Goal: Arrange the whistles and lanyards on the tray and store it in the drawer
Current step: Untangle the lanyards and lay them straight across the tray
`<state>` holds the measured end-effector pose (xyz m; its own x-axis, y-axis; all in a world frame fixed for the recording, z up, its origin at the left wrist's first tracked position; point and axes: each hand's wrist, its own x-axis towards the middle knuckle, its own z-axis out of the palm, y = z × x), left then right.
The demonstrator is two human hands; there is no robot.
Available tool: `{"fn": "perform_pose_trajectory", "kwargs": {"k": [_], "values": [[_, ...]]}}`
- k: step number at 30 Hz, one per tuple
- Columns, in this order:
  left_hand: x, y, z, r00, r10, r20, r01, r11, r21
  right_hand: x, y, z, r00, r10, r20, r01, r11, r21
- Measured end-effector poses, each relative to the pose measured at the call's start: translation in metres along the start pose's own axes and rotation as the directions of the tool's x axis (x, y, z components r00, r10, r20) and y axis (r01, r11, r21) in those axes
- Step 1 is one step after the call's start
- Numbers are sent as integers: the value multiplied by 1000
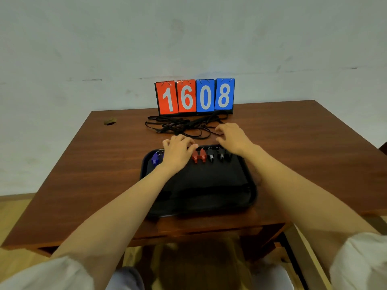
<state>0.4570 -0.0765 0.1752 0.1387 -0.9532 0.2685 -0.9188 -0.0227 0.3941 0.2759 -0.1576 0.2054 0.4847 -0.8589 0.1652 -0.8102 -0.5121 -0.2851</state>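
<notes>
1. Left hand (178, 151) lies over the far rim of the black tray (146, 172), fingers bent; whether it holds anything is unclear.
2. Right hand (232, 139) is spread loose and holds nothing.
3. Tangled lanyards (184, 124) lie just beyond both hands on the surface (83, 164).
4. Blue whistle (155, 159) sits left of the left hand; red whistles (199, 155) and black whistles (215, 156) sit between the hands.
</notes>
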Motion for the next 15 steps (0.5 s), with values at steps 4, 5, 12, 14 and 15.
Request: {"fn": "perform_pose_trajectory", "kwargs": {"k": [4,5,12,14,15], "values": [[58,-6,8,997,-23,72,21,999,29,59,17,7,997,55,55,-55,998,-13],[73,-11,12,993,-38,110,32,998,49,72,23,13,994,66,84,-65,998,-15],[150,-39,54,961,-116,253,101,992,69,153,55,68,982,72,175,-77,997,21],[161,-43,69,959,-99,266,78,993,90,170,59,78,977,74,198,-76,997,0],[165,-45,76,956,-94,279,69,993,100,176,61,82,975,70,210,-69,998,-9]]}}
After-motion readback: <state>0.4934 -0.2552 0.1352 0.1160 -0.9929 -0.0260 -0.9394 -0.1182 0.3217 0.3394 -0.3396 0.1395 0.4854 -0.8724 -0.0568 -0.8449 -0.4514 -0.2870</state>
